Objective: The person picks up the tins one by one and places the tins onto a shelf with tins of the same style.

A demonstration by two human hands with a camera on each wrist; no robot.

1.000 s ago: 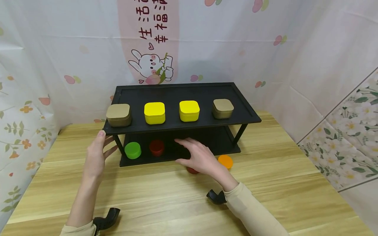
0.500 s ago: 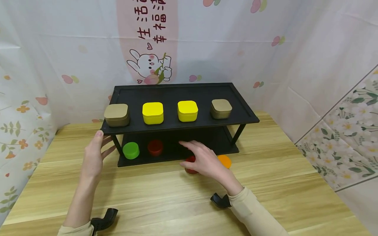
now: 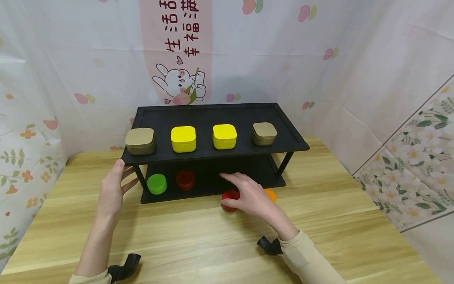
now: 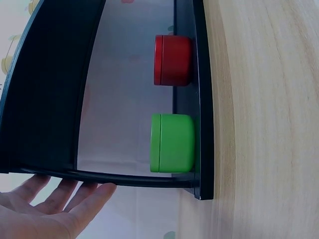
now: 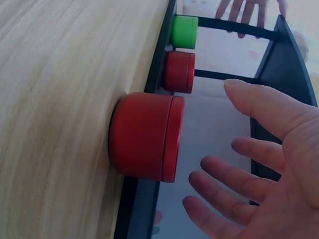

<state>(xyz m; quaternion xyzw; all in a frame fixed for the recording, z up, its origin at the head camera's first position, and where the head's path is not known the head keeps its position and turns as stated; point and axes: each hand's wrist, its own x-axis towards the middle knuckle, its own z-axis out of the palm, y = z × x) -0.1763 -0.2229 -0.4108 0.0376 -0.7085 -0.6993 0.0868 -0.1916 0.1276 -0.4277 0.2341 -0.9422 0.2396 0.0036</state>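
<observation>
A black two-tier shelf (image 3: 213,112) stands on the wooden table. At its left end my left hand (image 3: 111,193) touches the corner and post, its fingers (image 4: 92,204) extended along the frame. On the lower tier sit a green round tin (image 3: 157,184) and a red round tin (image 3: 185,180). Another red round tin (image 5: 144,137) stands on the table just in front of the lower tier. Over it hovers my right hand (image 3: 250,195), thumb and fingers spread and apart from the tin in the right wrist view.
Along the upper tier's front stand a brown square tin (image 3: 140,141), two yellow square tins (image 3: 183,139) and another brown square tin (image 3: 264,134). An orange round lid or tin (image 3: 271,195) lies partly hidden behind my right hand. A patterned curtain (image 3: 283,59) hangs behind.
My right hand has shifted slightly right, so more of the front red tin shows beneath it. My left hand stays at the shelf's left corner. The head view has tilted a little.
</observation>
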